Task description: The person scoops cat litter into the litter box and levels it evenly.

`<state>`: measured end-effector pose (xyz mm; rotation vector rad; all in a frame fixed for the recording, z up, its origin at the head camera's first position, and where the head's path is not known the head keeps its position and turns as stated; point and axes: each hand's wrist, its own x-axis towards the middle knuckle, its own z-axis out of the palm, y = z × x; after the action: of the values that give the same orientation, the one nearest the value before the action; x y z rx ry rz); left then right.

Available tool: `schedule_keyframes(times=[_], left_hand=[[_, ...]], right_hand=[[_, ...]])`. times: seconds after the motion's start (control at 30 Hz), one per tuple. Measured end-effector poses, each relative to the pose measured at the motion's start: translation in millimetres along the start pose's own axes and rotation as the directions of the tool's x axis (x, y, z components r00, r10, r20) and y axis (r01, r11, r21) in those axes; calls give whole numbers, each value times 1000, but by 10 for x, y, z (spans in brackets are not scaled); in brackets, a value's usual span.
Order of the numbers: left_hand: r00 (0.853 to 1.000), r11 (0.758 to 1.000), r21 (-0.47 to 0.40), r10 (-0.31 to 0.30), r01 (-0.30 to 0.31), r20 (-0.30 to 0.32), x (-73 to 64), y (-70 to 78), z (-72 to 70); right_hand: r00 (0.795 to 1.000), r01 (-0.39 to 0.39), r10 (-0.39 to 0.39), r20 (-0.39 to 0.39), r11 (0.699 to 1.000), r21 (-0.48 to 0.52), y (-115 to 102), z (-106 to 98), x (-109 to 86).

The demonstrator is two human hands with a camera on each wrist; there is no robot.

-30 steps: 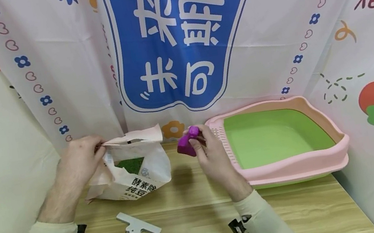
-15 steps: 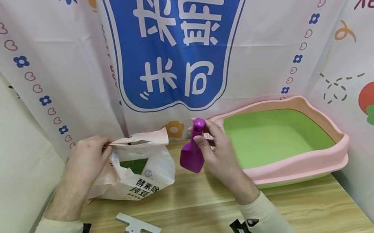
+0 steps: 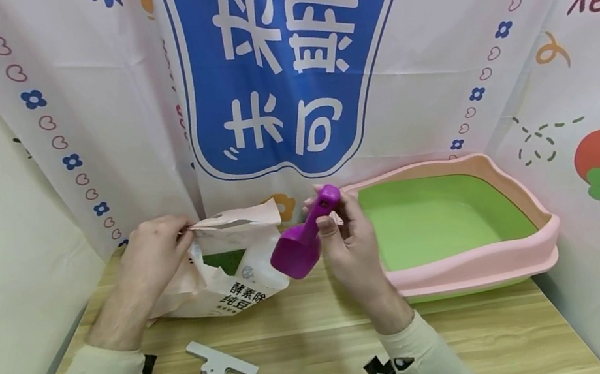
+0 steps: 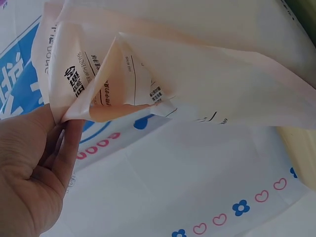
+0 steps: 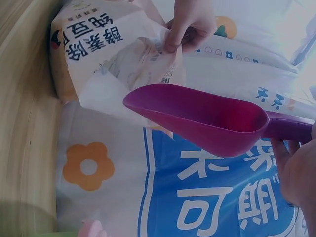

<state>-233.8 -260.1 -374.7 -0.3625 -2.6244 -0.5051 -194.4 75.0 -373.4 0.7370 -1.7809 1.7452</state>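
Scoop of purple plastic (image 3: 295, 256) sits clamped in our right hand (image 3: 354, 254), between a pale, crumpled, printed bag (image 3: 214, 299) and a pink-rimmed green tray (image 3: 480, 265). Our left hand (image 3: 154, 258) pinches the bag's upper edge.

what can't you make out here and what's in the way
How full the bag is: head view, its front wall hides much of the inside.
Smallest bag print: head view, too small.
Left end of the tray: head view, partly behind the right hand.
Handle end of the scoop: right wrist view, right edge cuts it.
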Motion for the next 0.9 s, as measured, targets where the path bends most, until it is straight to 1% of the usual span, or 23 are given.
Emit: schedule_keyframes(times=[0.1,0.23,0.33,0.5,0.57,0.73,0.8,0.9], left_hand=[[1000,1000,-1,12,-12,-5,6,49,4],[1000,1000,-6,26,-26,-2,6,113,7],[999,999,0,33,-33,3,1,143,13],[999,999,23,49,-49,-5,-5,158,12],[998,998,37,55,-55,8,-6,162,6],[996,997,65,44,-49,71,-10,179,-1],[996,997,61,35,-40,87,-12,184,8],[994,998,52,20,-25,106,-18,194,34]], right_hand=[[1000,5,-5,7,999,36,20,43,-19],[999,-7,3,52,997,71,88,115,-63],[997,-13,7,78,997,77,162,162,-99],[992,-69,60,111,995,78,269,216,-158],[990,-90,79,120,992,88,298,237,-177],[986,-110,94,136,987,115,363,300,-219],[985,-112,96,140,988,109,390,323,-237],[985,-111,101,137,992,67,427,350,-260]])
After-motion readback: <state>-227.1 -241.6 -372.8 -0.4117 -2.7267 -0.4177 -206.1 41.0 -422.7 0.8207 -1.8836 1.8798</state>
